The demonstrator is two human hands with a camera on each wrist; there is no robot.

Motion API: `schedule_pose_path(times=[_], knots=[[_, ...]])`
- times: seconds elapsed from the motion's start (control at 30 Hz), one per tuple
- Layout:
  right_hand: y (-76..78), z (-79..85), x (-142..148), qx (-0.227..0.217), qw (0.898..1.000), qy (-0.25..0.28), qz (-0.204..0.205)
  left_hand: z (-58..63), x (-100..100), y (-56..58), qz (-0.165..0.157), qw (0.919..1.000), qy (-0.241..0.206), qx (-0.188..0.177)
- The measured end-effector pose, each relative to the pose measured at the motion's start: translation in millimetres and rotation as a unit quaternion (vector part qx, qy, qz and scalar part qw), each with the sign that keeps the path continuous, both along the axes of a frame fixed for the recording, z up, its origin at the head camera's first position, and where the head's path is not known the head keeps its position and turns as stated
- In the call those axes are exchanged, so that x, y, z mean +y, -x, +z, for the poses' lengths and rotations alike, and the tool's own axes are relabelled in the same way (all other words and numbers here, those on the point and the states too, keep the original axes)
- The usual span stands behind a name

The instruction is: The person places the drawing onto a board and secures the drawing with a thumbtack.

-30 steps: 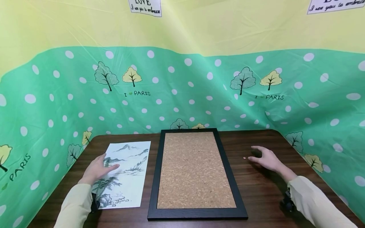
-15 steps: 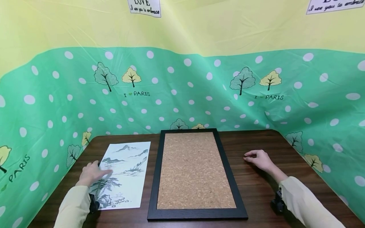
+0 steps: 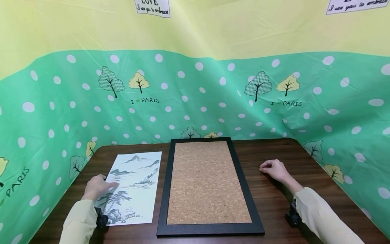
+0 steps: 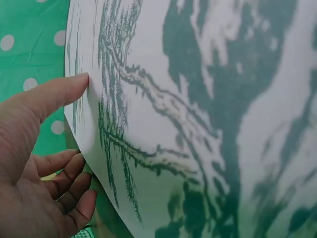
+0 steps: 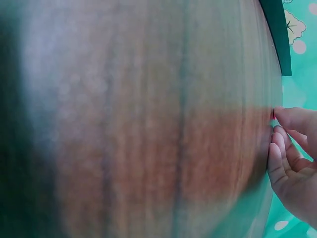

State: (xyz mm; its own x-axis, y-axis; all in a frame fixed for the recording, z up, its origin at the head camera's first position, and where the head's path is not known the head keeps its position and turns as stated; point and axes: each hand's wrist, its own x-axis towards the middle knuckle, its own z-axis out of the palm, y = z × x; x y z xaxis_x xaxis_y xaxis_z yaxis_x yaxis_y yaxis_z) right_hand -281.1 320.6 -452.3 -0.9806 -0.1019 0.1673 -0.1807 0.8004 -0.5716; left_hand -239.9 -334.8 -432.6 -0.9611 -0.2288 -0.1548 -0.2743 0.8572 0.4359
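Observation:
A sheet of paper [image 3: 141, 193] with an ink landscape print lies on the left of the table. My left hand [image 3: 97, 186] grips its left edge, thumb [image 4: 74, 88] on the printed face and fingers curled at the edge, as the left wrist view shows. To the right, my right hand [image 3: 275, 170] is low at the tabletop with thumb and forefinger together. They pinch a tiny pink thing [image 5: 274, 114], mostly hidden by the fingertips and too small to identify. Between the hands lies a cork board [image 3: 207, 183] in a black frame.
The dark wood table [image 3: 256, 149] has rounded far corners. A green and yellow printed cloth [image 3: 195, 84] hangs close behind it and down both sides. The board's far edge reaches the back of the table.
My right hand has shifted left and closed its fingers on the tiny pink thing. My left hand has moved down and left to the paper's edge, and the paper has shifted slightly right.

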Motion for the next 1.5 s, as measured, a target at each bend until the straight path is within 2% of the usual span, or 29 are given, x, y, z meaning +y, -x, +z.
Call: schedule_pose_path(times=[0.2,0.33,0.53,0.83,1.03,1.27,1.4,1.5], knots=[[0.3,0.6,-0.4,0.002,1.000,-0.001,0.002,0.9,2.0,0.8,0.027,0.9991,-0.032,0.001],[0.1,0.9,0.0,0.003,1.000,-0.001,0.002,0.4,1.3,1.7,0.034,0.9987,-0.037,0.011],[-1.0,3.7,0.9,0.004,1.000,0.006,0.000,-0.9,-3.8,1.7,-0.006,0.9992,-0.024,0.032],[-1.2,8.4,-0.3,0.003,0.999,0.046,-0.006,4.4,-9.9,-2.9,-0.051,0.9959,-0.068,0.030],[-1.3,9.1,-2.0,-0.006,0.998,0.064,-0.001,9.8,-15.5,-3.1,-0.055,0.9923,-0.107,0.027],[-0.5,9.1,1.6,-0.026,0.994,0.106,0.018,13.5,-28.1,-6.4,-0.051,0.9806,-0.189,0.014],[-2.4,10.0,2.7,-0.042,0.992,0.121,0.017,8.4,-45.2,-1.3,-0.052,0.9711,-0.232,0.013],[-4.1,10.0,3.4,-0.056,0.990,0.130,0.018,6.0,-56.8,3.4,-0.065,0.9615,-0.267,0.015]])
